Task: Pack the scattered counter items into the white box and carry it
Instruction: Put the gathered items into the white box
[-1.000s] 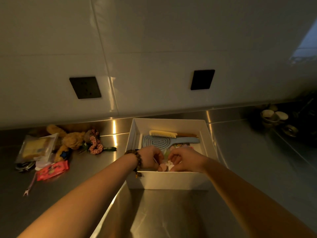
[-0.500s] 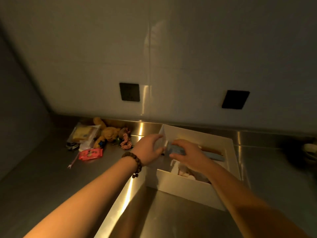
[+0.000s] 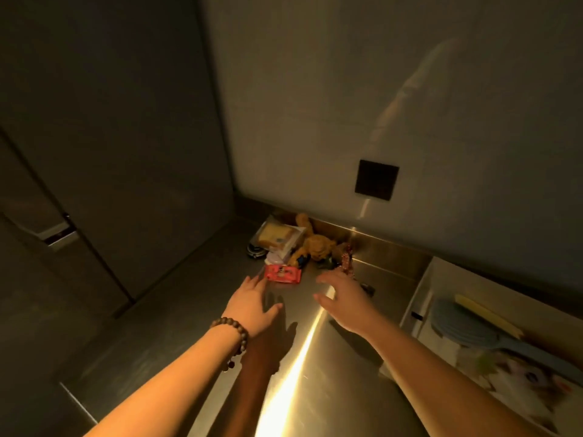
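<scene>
Both hands, left hand (image 3: 252, 305) and right hand (image 3: 345, 302), are reaching with fingers spread, holding nothing, toward the flat red plastic packet (image 3: 281, 274) lying on the steel counter (image 3: 176, 313); probably light, slippery, best pinched by its edges.

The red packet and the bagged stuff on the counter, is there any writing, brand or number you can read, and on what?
Nothing can be read.
red packet: pale printed marks, too blurred to read.
clear bag: a small label, too small to read.
white box: a dark mark on its wall, illegible.
</scene>
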The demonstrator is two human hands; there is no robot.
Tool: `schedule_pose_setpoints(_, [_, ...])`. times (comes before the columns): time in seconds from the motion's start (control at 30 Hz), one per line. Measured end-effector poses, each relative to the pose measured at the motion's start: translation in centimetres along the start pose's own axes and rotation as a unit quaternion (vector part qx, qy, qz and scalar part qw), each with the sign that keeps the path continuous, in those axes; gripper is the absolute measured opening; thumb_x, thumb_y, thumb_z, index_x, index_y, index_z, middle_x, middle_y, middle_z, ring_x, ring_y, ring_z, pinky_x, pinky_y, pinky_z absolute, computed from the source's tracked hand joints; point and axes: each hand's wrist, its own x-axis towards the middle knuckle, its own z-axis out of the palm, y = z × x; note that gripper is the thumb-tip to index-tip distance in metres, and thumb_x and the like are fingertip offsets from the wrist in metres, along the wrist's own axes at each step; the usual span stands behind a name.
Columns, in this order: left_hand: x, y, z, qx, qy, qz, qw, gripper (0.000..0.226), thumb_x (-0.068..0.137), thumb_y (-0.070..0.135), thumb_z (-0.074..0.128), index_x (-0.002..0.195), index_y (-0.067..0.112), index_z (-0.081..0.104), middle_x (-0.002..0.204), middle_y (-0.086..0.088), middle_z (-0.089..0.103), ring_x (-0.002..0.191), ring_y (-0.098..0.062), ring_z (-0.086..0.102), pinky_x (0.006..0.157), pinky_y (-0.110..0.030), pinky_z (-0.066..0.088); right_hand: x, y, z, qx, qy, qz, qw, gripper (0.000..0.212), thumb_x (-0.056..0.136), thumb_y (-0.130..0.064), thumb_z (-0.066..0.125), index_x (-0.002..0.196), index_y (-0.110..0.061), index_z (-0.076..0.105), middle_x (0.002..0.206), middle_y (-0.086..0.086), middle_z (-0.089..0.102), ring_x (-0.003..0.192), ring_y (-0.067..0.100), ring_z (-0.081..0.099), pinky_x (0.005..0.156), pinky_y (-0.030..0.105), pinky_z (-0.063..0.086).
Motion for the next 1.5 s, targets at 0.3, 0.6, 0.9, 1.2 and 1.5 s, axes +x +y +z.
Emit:
schedule_pose_setpoints(0.3, [7.5,-7.3,0.9,-0.032,-0.017,-0.016,0.999,0.060,0.084,0.042,0.056,0.136,0.018,0.040,0.144,-0.005,0.039,0.134,-0.022,0.032,0.109,-0.035,0.027,9.9,-1.1,9.5,-0.018,-0.007,0.010,1.000,0.040,0.087,-0.016,0.058,0.127,-0.026,0.056,0.134,-0.002,0.050,0.120,0.017,0.050,0.101,0.035,0.045])
schedule_pose_setpoints(0.6, [13.7,-10.4,2.6,0.048,0.005,0.087,0.995,0.038,0.086,0.043,0.054,0.116,0.020,0.057,0.128,0.000,0.049,0.116,-0.021,0.041,0.095,-0.033,0.033,14.9,1.2,14.7,-0.173,0.008,0.068,0.983,0.059,0.092,-0.035,0.053,0.146,-0.022,0.031,0.151,0.004,0.026,0.138,0.022,0.025,0.113,0.034,0.025])
schedule_pose_setpoints(0.9, [12.2,-10.5,3.4,0.004,0.056,0.085,0.995,0.025,0.095,0.021,0.043,0.107,0.015,0.064,0.112,-0.003,0.055,0.105,-0.020,0.044,0.088,-0.026,0.035,12.6,1.9,14.8,-0.180,0.031,0.053,0.982,0.049,0.092,-0.030,0.050,0.139,-0.020,0.045,0.137,0.006,0.046,0.118,0.024,0.043,0.094,0.027,0.034])
schedule_pose_setpoints(1.2, [11.8,-9.5,-0.4,-0.118,0.071,0.044,0.989,0.007,0.095,0.022,0.040,0.092,0.028,0.039,0.091,-0.001,0.056,0.074,-0.013,0.049,0.066,-0.028,0.037,11.9,1.3,11.8,-0.099,0.126,0.066,0.985,0.041,0.090,-0.027,0.057,0.131,-0.022,0.050,0.126,0.001,0.049,0.117,0.019,0.042,0.088,0.027,0.036])
schedule_pose_setpoints(1.5, [19.6,-7.5,-0.8,-0.042,0.032,0.146,0.988,0.076,0.072,0.062,0.063,0.132,0.023,0.037,0.129,-0.001,0.046,0.116,-0.019,0.042,0.102,-0.038,0.037,14.9,1.6,7.5,-0.097,0.215,0.107,0.966,0.043,0.095,-0.024,0.051,0.137,-0.019,0.045,0.136,0.004,0.045,0.125,0.022,0.038,0.106,0.038,0.036])
